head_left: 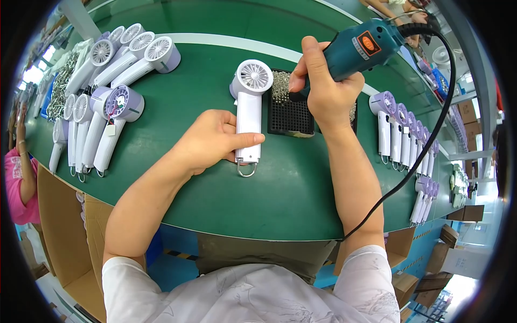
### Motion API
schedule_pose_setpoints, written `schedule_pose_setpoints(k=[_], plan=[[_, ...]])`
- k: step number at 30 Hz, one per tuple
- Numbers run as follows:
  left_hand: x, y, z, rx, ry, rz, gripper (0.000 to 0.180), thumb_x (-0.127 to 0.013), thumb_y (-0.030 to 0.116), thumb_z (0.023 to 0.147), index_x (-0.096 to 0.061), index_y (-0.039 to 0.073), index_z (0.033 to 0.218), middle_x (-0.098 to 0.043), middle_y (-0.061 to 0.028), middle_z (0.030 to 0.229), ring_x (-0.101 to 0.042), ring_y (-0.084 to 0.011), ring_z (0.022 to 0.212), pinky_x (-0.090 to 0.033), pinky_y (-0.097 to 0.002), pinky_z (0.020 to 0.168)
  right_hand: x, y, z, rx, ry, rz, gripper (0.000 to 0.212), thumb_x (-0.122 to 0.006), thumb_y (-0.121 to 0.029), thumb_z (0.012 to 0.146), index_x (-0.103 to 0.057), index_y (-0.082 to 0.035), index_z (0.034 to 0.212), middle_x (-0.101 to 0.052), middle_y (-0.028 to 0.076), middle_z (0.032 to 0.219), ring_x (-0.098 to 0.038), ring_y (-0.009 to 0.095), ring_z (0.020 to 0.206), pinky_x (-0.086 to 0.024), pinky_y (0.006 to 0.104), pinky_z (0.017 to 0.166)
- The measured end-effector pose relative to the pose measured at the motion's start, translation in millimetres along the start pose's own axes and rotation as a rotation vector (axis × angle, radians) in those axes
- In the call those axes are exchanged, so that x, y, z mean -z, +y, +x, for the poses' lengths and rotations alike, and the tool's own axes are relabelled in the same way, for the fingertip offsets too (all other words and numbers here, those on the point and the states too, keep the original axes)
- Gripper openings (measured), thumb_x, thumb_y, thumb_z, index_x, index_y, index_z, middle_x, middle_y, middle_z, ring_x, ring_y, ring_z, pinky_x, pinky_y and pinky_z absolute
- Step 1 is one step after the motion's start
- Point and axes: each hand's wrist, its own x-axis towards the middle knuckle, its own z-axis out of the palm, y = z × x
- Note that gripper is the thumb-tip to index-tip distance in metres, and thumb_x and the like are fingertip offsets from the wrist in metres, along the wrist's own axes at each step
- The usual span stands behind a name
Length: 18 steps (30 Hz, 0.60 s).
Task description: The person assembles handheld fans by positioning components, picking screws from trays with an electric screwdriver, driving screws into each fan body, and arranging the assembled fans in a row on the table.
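Observation:
My left hand grips a white handheld fan by its handle, thumb across the lower front. The fan's round lilac-and-white grille points away from me, and a metal loop hangs at its near end. In my right hand is a teal electric screwdriver, tilted with its nose down and left. That nose is over a black perforated screw tray; its tip is hidden by my fingers and the tray. Small silvery screws lie heaped at the tray's far part.
More handheld fans lie grouped on the green table at left, one with its inside and wires exposed. A row of fans lies at right. The black cord loops past my right forearm. Cardboard boxes stand below; other people work nearby.

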Motion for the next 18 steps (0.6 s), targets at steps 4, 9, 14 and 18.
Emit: schedule_pose_setpoints(k=[4,9,14,18], plan=[[-0.2,-2.6,3.2,-0.062,-0.01,-0.024,0.046,-0.084,0.021,0.085,-0.063,-0.012,0.108,-0.074,-0.0151,0.087,-0.073,-0.0174,0.075,-0.058,-0.0283,0.064,1.1,0.0,0.5,-0.006,0.055,0.022,0.016,-0.069,-0.011,0.097,-0.063,0.003,0.09,-0.061,0.007,0.063,-0.06,0.017,0.047,-0.05,0.0302,0.048],[1.0,-3.2,4.2,-0.104,0.028,-0.024,0.04,-0.082,0.019,0.087,-0.066,-0.014,0.105,-0.074,-0.0166,0.089,-0.073,-0.0179,0.075,-0.058,-0.0284,0.063,4.4,1.0,0.2,-0.012,0.079,0.037,0.017,-0.069,-0.01,0.097,-0.062,0.005,0.095,-0.061,0.009,0.063,-0.059,0.018,0.047,-0.05,0.0322,0.048],[1.2,-2.4,5.1,-0.074,0.004,-0.02,0.041,-0.08,0.02,0.089,-0.063,-0.011,0.11,-0.075,-0.0167,0.093,-0.074,-0.0194,0.081,-0.061,-0.0316,0.071,5.8,3.1,0.4,0.004,0.076,0.118,0.017,-0.073,-0.014,0.096,-0.065,0.0,0.092,-0.064,0.005,0.063,-0.062,0.013,0.049,-0.049,0.0255,0.047],[0.8,-2.7,5.6,-0.075,0.006,-0.026,0.04,-0.079,0.019,0.09,-0.063,-0.011,0.111,-0.074,-0.0164,0.092,-0.074,-0.0193,0.081,-0.061,-0.0313,0.07,6.1,1.1,0.0,-0.01,0.083,0.124,0.016,-0.073,-0.014,0.096,-0.065,0.0,0.093,-0.063,0.005,0.062,-0.062,0.013,0.049,-0.049,0.0257,0.047]])
